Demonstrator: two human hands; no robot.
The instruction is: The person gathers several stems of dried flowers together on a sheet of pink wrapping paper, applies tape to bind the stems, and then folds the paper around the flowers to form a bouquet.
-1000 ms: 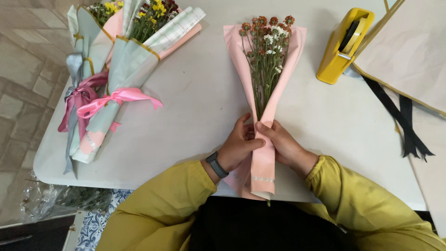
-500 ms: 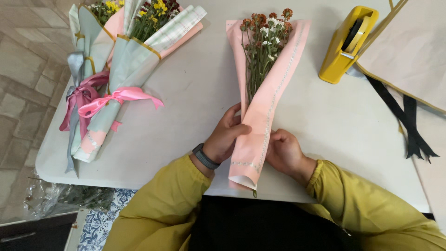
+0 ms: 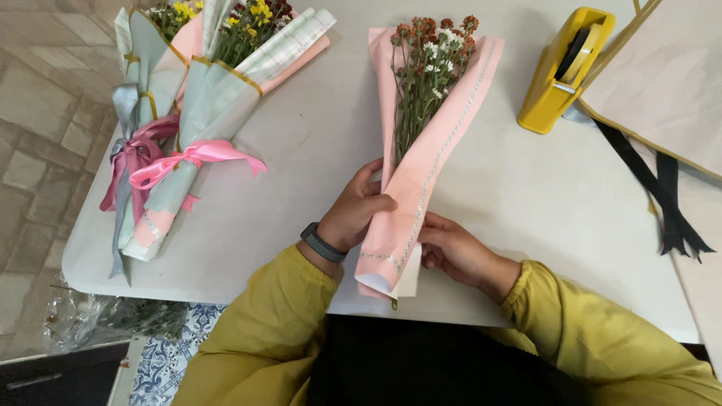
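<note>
A small bouquet (image 3: 432, 60) of rust-red and white flowers lies on the white table (image 3: 316, 150), wrapped in pink paper (image 3: 421, 188) that narrows toward me. My left hand (image 3: 357, 210) grips the left fold of the pink paper at the stems; a dark watch band sits on that wrist. From the right, my right hand (image 3: 455, 248) holds the paper's lower edge, its fingertips tucked under the wrap. Both sleeves are yellow.
Finished bouquets (image 3: 195, 98) in pale green and pink paper with pink and grey ribbons lie at the table's left. A yellow tape dispenser (image 3: 564, 71) stands at the back right, beside a cream paper sheet (image 3: 662, 83) and black ribbon (image 3: 669, 203). Clear plastic wrap (image 3: 105, 319) lies on the floor at left.
The pink wrap has been tilted to slant right and folded over the stems. My left hand slid to the left fold and my right hand dropped to the lower right edge.
</note>
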